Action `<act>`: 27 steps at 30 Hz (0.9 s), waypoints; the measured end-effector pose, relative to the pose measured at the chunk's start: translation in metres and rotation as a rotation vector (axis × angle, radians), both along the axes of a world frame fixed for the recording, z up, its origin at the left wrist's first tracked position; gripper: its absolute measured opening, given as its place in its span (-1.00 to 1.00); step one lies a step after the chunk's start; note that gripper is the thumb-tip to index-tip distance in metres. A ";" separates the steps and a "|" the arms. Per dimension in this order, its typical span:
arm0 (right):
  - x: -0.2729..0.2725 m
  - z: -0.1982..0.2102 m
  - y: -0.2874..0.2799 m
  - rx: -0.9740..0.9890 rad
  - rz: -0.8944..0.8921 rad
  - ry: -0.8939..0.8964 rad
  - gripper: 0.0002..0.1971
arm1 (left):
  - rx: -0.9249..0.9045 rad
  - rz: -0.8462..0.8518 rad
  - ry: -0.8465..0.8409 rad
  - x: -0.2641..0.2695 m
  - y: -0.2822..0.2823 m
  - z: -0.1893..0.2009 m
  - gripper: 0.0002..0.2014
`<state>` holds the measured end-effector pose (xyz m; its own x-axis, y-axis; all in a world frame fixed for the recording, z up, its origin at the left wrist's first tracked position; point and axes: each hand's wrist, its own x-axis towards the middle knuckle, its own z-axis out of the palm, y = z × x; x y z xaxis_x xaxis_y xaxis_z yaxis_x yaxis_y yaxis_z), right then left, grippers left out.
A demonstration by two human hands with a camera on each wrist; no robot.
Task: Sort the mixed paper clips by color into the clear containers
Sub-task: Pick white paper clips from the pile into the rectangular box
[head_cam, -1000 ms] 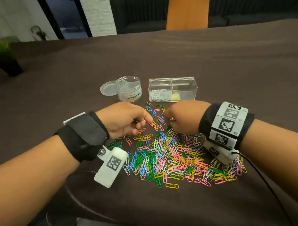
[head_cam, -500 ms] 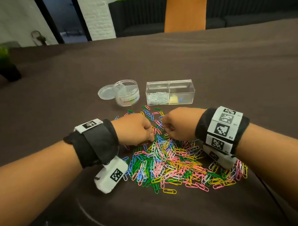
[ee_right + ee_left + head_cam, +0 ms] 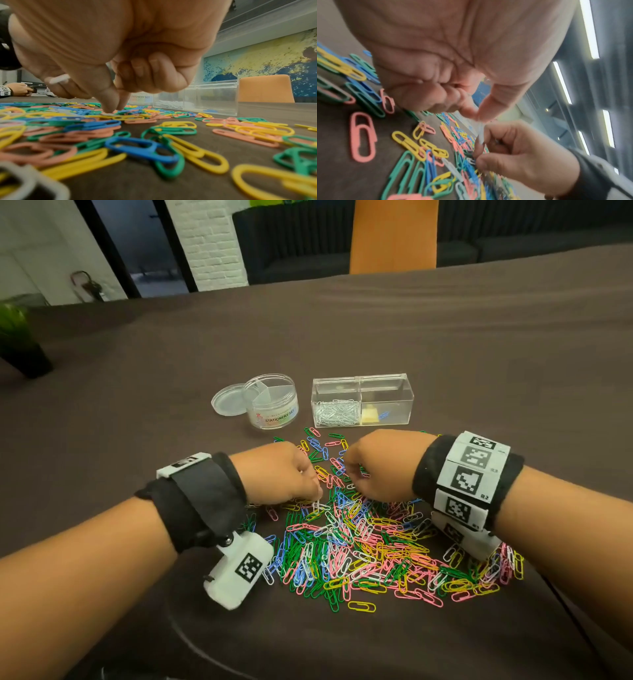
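A heap of mixed paper clips (image 3: 370, 546) in pink, green, yellow, blue and white lies on the brown table. My left hand (image 3: 317, 494) hovers at the heap's far left edge, thumb and forefinger pinching a white clip (image 3: 317, 506) that hangs down; the left wrist view (image 3: 477, 117) shows the same pinch. Close beside it, my right hand (image 3: 349, 474) is curled, thumb and forefinger (image 3: 114, 109) nipping a pale clip (image 3: 108, 114) on the heap. Behind stand a clear two-part box (image 3: 407, 392) with white clips (image 3: 335, 412) in its left half, and a round clear tub (image 3: 274, 402).
The tub's lid (image 3: 227, 404) lies to its left. The box's right half holds a yellow piece and one blue clip (image 3: 383, 415). An orange chair (image 3: 392, 234) stands past the far edge, a plant (image 3: 17, 337) far left. Another person's hand (image 3: 18, 89) shows across the table.
My left hand slid right toward the right hand and its fingers closed; a white clip now hangs from its pinch. My right hand stayed at the same spot on the heap.
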<state>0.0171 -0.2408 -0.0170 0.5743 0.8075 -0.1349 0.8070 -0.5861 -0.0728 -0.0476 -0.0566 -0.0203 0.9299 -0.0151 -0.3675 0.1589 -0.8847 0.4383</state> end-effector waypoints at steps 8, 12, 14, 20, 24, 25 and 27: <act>0.003 -0.002 0.005 -0.080 -0.007 0.014 -0.80 | -1.132 0.579 0.139 -0.005 0.010 0.006 -0.85; 0.001 0.000 0.004 -0.058 -0.006 -0.016 -0.85 | -0.993 0.516 0.164 0.000 0.007 0.004 -0.85; 0.001 0.005 0.001 0.054 -0.043 0.026 -0.88 | -0.569 0.278 0.056 0.002 0.004 0.004 -0.82; 0.009 0.016 -0.012 0.264 -0.052 0.225 -0.76 | 0.241 -0.317 -0.105 0.000 -0.007 -0.001 -0.82; 0.015 0.010 -0.018 0.346 -0.174 0.506 -0.82 | 0.263 -0.317 -0.087 0.000 -0.005 -0.002 -0.85; 0.014 0.009 -0.018 0.322 -0.176 0.546 -0.75 | 0.260 -0.288 -0.074 0.001 -0.002 0.000 -0.82; 0.011 0.009 -0.015 0.244 -0.136 0.502 -0.68 | 0.105 -0.129 -0.041 0.001 0.004 0.004 -0.79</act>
<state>0.0285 -0.2553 -0.0083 0.5888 0.7728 -0.2368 0.5567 -0.6002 -0.5743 -0.0464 -0.0526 -0.0158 0.9371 -0.0986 -0.3348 0.0252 -0.9377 0.3466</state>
